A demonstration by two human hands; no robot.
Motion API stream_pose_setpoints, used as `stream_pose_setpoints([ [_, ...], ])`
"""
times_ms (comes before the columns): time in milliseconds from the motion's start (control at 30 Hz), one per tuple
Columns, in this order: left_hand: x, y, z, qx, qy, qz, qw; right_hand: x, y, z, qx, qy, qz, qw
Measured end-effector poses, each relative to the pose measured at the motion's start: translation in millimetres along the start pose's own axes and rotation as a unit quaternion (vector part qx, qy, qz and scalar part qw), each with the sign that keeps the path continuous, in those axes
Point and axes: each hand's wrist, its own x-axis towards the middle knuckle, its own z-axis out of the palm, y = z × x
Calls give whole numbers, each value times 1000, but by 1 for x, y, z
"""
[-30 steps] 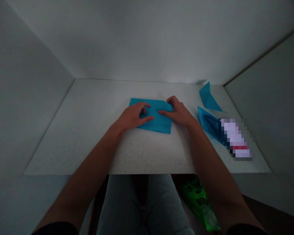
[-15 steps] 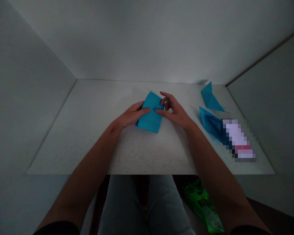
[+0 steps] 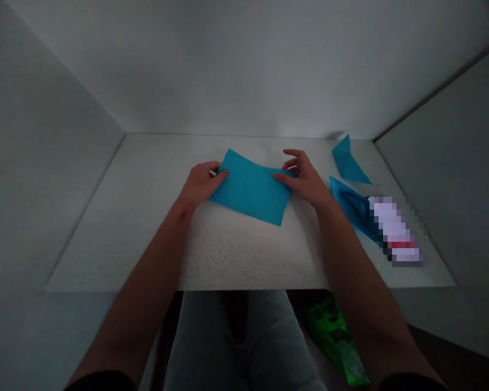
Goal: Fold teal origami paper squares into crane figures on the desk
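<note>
A blue sheet of paper [image 3: 252,187] is spread between my hands, just over the white tabletop. Its left end shows a folded layer underneath. My left hand [image 3: 201,182] pinches the left edge, thumb on top and fingers below. At the upper right corner, my right hand [image 3: 303,176] grips the paper between thumb and fingers, with the index finger raised off it. The fingers behind the sheet are partly hidden.
To the right lie two folded blue paper pieces, a pointed one [image 3: 349,160] at the back and a larger one [image 3: 350,206] nearer. A pixelated phone-like object [image 3: 395,228] touches the larger piece. White walls enclose the table [image 3: 244,271]. Below sits a green bag [image 3: 336,339].
The blue paper has opened from a narrow folded shape into a wider rectangle. My left hand has moved left and my right hand right, both still at its edges.
</note>
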Motion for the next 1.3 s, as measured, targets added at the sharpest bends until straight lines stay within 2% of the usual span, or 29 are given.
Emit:
stream_pose_setpoints([
  [67,0,-2,1,120,12,4,993,0,4,-4,-37,-20,16,999],
  [167,-2,-1,3,207,31,6,978,0,7,-6,-72,-34,12,997],
  [233,-4,1,4,233,58,38,970,0,7,-6,-95,-24,-7,995],
  [300,-6,3,5,249,66,99,961,2,7,-4,-114,-12,-34,993],
  [367,-10,5,9,257,26,164,952,3,7,-1,-125,-3,-66,990],
  [433,-14,7,13,260,-42,221,939,5,7,2,-132,5,-91,987],
  [500,-17,9,16,259,-102,253,926,7,9,4,-142,17,-101,985],
  [600,-22,10,19,266,-147,255,918,8,12,5,-155,43,-84,983],
  [800,-24,11,30,275,-148,243,918,4,-3,4,-112,51,-54,991],
  [867,-23,10,34,277,-150,241,918,0,-12,3,-63,19,-48,997],
  [1000,-21,8,38,279,-137,223,924,-4,-20,2,-12,-106,-19,994],
  [1100,-23,7,39,290,-129,229,920,-4,-17,4,-89,-150,-55,983],
  [1200,-24,9,42,313,-132,237,910,-3,-12,12,-186,-160,-101,964],
  [1300,-24,10,43,319,-132,238,908,-2,-12,19,-245,-157,-117,950],
])
